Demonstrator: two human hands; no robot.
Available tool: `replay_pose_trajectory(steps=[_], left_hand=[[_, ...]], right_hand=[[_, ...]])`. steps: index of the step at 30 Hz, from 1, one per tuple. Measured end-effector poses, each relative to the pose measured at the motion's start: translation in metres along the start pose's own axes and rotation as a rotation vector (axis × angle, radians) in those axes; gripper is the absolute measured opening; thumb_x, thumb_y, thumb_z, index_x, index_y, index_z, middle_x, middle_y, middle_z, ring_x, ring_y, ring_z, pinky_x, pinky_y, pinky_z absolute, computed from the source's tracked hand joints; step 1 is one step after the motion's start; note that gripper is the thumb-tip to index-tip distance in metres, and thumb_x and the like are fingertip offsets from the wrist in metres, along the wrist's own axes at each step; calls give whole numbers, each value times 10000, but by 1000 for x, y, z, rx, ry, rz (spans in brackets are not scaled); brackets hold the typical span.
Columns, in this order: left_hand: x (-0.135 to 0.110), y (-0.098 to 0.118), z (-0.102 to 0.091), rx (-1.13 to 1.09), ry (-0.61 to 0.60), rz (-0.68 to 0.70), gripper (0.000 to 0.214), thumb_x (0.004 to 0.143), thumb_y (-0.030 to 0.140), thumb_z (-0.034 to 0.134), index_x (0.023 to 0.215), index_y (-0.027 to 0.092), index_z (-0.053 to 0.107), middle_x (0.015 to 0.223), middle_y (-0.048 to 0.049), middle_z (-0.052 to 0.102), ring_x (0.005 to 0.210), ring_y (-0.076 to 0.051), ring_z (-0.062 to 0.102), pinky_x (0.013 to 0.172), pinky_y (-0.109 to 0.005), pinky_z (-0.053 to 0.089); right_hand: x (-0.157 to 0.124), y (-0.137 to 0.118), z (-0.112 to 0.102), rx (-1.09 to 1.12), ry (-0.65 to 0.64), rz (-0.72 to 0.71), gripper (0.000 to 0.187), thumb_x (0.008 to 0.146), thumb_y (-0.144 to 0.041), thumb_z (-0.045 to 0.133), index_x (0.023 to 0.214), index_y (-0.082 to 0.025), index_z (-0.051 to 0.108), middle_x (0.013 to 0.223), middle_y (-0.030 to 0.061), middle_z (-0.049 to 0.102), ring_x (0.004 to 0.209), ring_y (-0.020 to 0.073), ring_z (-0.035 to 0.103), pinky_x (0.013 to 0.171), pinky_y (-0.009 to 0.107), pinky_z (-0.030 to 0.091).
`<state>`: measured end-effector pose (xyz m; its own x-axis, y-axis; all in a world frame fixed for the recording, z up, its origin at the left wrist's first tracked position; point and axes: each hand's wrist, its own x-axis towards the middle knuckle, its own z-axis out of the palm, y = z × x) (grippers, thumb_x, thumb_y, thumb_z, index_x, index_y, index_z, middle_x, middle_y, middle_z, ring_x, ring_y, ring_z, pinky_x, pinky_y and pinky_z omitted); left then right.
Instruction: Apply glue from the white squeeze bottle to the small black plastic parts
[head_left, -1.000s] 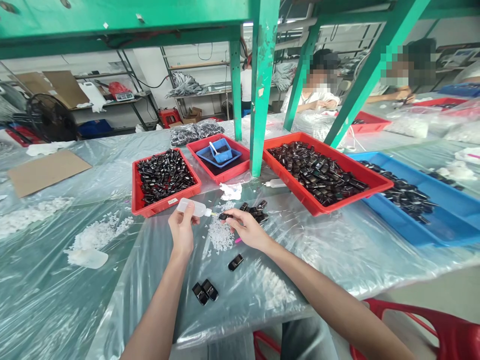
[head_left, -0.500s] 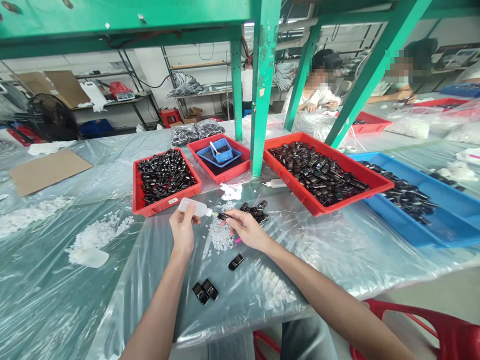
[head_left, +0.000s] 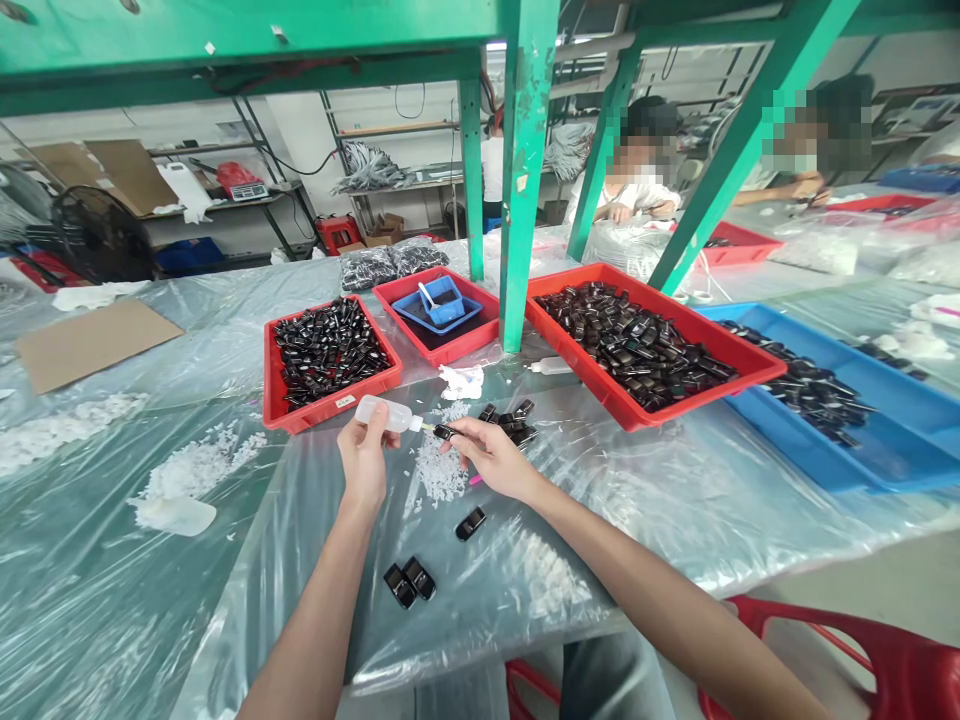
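My left hand [head_left: 366, 452] is closed around a translucent squeeze bottle [head_left: 388, 414], tipped on its side with its thin nozzle pointing right. Between the fingertips of my right hand [head_left: 491, 455] is a small black plastic part [head_left: 444, 432]. The nozzle tip meets the part or lies just beside it; I cannot tell which. Beneath both hands spreads a heap of small white bits [head_left: 442, 470]. A pile of like black parts [head_left: 511, 422] lies behind my right hand. Nearer to me are a single black part [head_left: 471, 523] and a touching pair [head_left: 410, 582].
Red trays of black parts [head_left: 394, 372] [head_left: 637, 418] stand left and right of a green post [head_left: 517, 220]. A blue tray [head_left: 892, 420] is at the right. Another bottle [head_left: 551, 366] lies by the right red tray. Co-workers sit across the table.
Both hands keep nearly the same pose, bottle nozzle at the black part. The whole view has shifted very slightly; nothing was picked up or let go.
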<state>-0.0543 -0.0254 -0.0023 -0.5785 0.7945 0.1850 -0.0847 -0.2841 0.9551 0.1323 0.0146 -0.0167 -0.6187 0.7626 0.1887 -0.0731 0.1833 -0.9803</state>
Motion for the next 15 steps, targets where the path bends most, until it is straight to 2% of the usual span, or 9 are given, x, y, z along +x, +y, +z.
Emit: replay_pose_trajectory(steps=[15], left_hand=[[1,-2,0,10,-2,11,400,779,524,739,743,134,656,575,-4,563,487,-94,456,487,-234,345]], right_hand=[[0,2,1,19,-4,10,232,954,-374,557,1067,-184,626,911,45,685,555,103,534,528,244,437]])
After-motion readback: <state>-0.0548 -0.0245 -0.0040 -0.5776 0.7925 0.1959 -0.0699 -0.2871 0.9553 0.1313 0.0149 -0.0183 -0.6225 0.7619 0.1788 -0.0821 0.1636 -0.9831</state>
